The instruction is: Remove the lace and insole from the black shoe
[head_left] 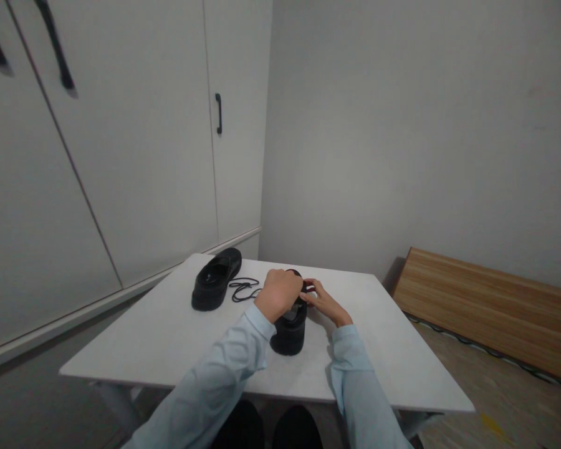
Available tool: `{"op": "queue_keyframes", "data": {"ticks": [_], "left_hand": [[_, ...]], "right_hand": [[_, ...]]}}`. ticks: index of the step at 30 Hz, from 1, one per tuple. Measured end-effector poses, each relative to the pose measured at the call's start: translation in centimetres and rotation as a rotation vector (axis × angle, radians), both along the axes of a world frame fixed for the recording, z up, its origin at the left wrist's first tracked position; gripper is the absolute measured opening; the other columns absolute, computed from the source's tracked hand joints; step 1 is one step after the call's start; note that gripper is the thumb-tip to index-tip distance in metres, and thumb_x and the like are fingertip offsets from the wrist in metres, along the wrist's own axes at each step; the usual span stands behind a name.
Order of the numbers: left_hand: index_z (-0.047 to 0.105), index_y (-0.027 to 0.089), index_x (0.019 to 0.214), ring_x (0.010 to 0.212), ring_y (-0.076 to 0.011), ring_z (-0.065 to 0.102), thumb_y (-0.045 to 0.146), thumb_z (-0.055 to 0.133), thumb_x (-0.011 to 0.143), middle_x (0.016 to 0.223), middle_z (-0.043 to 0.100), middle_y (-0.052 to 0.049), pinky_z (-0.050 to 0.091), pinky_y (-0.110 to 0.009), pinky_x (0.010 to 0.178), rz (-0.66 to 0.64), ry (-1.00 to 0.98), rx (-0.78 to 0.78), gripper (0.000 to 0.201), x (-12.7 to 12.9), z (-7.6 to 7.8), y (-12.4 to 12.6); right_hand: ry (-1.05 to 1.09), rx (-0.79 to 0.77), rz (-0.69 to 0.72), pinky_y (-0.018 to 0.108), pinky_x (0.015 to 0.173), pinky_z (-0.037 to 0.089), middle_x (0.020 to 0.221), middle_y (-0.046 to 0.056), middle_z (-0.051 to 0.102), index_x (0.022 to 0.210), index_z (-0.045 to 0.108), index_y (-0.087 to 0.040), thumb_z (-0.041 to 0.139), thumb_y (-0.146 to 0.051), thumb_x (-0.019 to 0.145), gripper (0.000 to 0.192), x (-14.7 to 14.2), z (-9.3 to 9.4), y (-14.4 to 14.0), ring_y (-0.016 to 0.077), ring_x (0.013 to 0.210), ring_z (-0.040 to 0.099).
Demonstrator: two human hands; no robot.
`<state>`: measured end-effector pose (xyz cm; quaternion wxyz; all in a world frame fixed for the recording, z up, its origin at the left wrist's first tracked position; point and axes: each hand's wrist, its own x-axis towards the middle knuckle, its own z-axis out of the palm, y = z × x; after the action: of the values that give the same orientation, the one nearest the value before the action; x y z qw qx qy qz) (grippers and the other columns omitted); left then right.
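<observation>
A black shoe stands on the white table in front of me, its heel towards me. Across its upper front lies my left hand, fingers curled and closed; whatever they pinch is hidden behind the hand. My right hand comes in from the other side, with thumb and bent fingers closed on the shoe's right edge near the opening. Both hands cover most of the toe. To the left, a second black shoe stands apart. A loose black shoelace lies in loops between the two shoes.
The white table reaches back towards the corner of the room. White cabinets with black handles line the left side, and a plain wall rises behind. A wood-grain board leans at the right, with a cable along its lower edge.
</observation>
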<state>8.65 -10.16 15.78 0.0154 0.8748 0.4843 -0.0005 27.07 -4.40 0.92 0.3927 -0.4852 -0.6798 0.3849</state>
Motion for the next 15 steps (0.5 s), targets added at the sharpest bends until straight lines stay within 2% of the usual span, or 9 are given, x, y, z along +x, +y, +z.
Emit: {"op": "queue_keyframes", "data": {"ticks": [4,8,10,12,15], "left_hand": [[0.076,0.013,0.082,0.103,-0.0356,0.070,0.013,0.075,0.074,0.088,0.075,-0.018,0.055,-0.042,0.086,0.015,0.037,0.011,0.008,-0.6,-0.4,-0.5],[0.076,0.016,0.084,0.095,-0.0324,0.073,0.023,0.081,0.070,0.087,0.076,-0.014,0.056,-0.037,0.081,0.054,0.023,-0.025,0.017,-1.4,-0.3,-0.6],[0.075,0.016,0.089,0.098,-0.0336,0.071,0.033,0.076,0.076,0.095,0.076,-0.017,0.055,-0.038,0.081,0.103,0.002,-0.021,0.022,-2.1,-0.4,-0.3],[0.074,0.013,0.093,0.101,-0.0340,0.070,0.041,0.062,0.088,0.099,0.075,-0.020,0.054,-0.039,0.082,0.164,-0.031,-0.008,0.031,-2.7,-0.7,0.1],[0.073,0.010,0.089,0.087,-0.0292,0.074,0.047,0.050,0.094,0.082,0.076,-0.020,0.054,-0.032,0.072,0.213,-0.096,-0.058,0.044,-3.4,-1.7,0.6]], "right_hand": [[-0.004,-0.012,-0.001,0.042,0.085,0.052,0.127,0.012,0.044,0.119,0.046,-0.022,0.065,-0.051,0.076,0.055,-0.1,0.2,-0.2,0.0264,0.115,0.049],[-0.006,-0.005,-0.001,0.043,0.085,0.052,0.125,0.011,0.045,0.118,0.047,-0.022,0.064,-0.053,0.076,0.055,-0.1,0.5,-0.3,0.0264,0.113,0.050],[-0.007,-0.002,-0.002,0.043,0.085,0.052,0.125,0.010,0.045,0.117,0.048,-0.023,0.065,-0.053,0.076,0.053,-0.1,0.6,-0.4,0.0261,0.113,0.050],[-0.003,-0.003,-0.001,0.043,0.086,0.052,0.126,0.010,0.045,0.118,0.049,-0.023,0.065,-0.053,0.076,0.053,-0.2,0.7,-0.4,0.0258,0.113,0.050],[0.005,-0.001,0.001,0.044,0.087,0.052,0.126,0.010,0.046,0.117,0.049,-0.024,0.065,-0.052,0.077,0.052,-0.2,0.7,-0.4,0.0253,0.112,0.051]]}}
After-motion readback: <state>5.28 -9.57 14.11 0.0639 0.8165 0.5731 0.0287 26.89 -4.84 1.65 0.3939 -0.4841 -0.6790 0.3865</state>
